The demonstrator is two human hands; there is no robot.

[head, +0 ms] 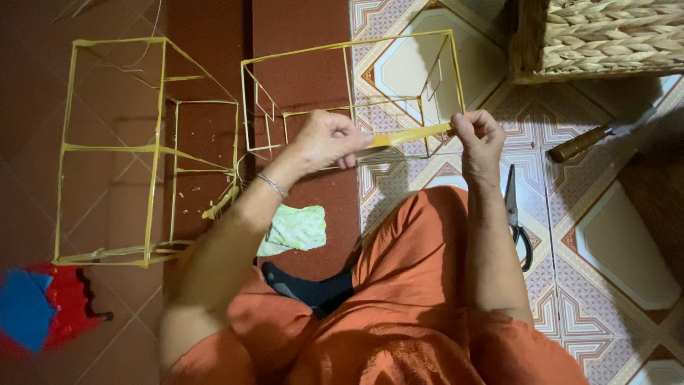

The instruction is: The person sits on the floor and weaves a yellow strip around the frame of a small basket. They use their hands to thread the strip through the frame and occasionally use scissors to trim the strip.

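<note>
My left hand (326,140) grips a knife whose blade (372,152) lies against a thin yellow bamboo strip (410,135). My right hand (479,135) pinches the strip's other end. Both hands are raised above my lap, over my orange trousers. Just beyond them on the floor stands a small box-shaped frame of thin yellow sticks (349,93). A larger stick frame (142,150) stands to the left.
Black-handled scissors (516,217) lie on the patterned tiles by my right forearm. A wooden-handled tool (581,142) lies further right, below a woven basket (602,36). A pale green cloth (296,229) and a red and blue object (43,310) lie on the left.
</note>
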